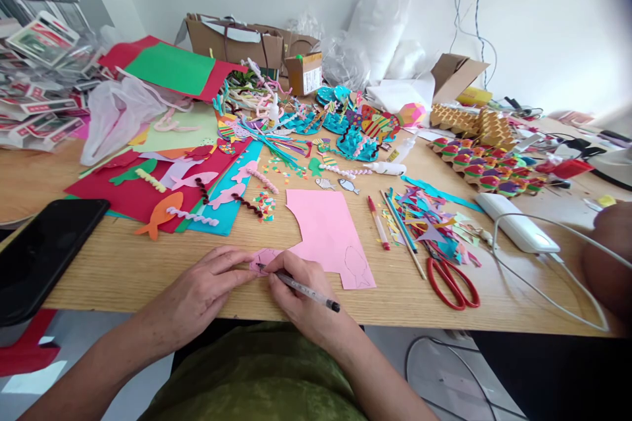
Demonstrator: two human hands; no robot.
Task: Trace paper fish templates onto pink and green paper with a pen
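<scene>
My right hand [301, 286] is closed around a pen [307, 291] with a clear barrel and a black end cap. Its tip rests on a small pink paper cutout [261, 262] that bears drawn lines. My left hand [207, 289] lies with fingers stretched out, their tips on the cutout's left edge. Part of the cutout is hidden under both hands. Just beyond my right hand is a larger pink sheet [326, 223] with its left side cut away. A fish outline [355, 266] is drawn at its lower right corner.
Red-handled scissors [453, 283], a red pen [378, 223] and paper scraps [434, 223] lie right. A white power bank [516, 222] trails a cable. Left are a black phone [47, 256], coloured sheets [123, 194] and paper fish [165, 210]. Another person's arm [609, 256] shows far right.
</scene>
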